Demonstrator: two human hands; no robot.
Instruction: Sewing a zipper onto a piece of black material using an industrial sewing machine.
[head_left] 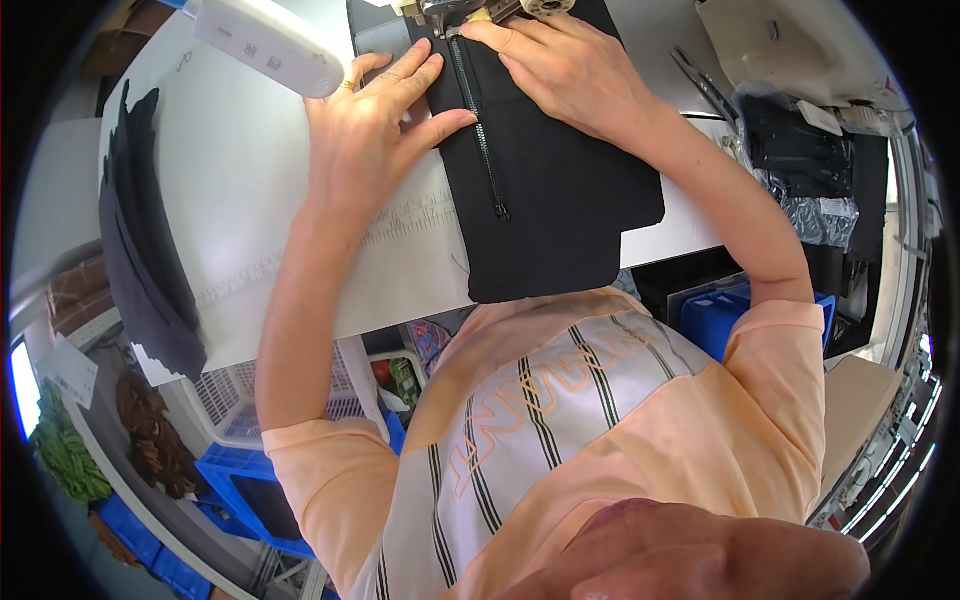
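A black fabric piece (560, 210) with a long metal zipper (481, 140) down it lies under the presser foot of a sewing machine (445, 18). My left hand (375, 115) is spread over the white worktop and the fabric's left part, thumb tip beside the zipper, fingers apart. My right hand (570, 75) lies on the fabric right of the zipper, index finger stretched to its top end by the foot; some fingertips are hidden under the machine parts. A white oblong device (265, 45) sits above my left hand.
A stack of dark fabric pieces (145, 230) lies on the worktop's (220, 180) left. Bagged black items (800, 150) and metal tweezers (700, 85) are at the right. A white basket (230, 400) and blue crates (250, 500) stand below left, another blue crate (710, 315) below right.
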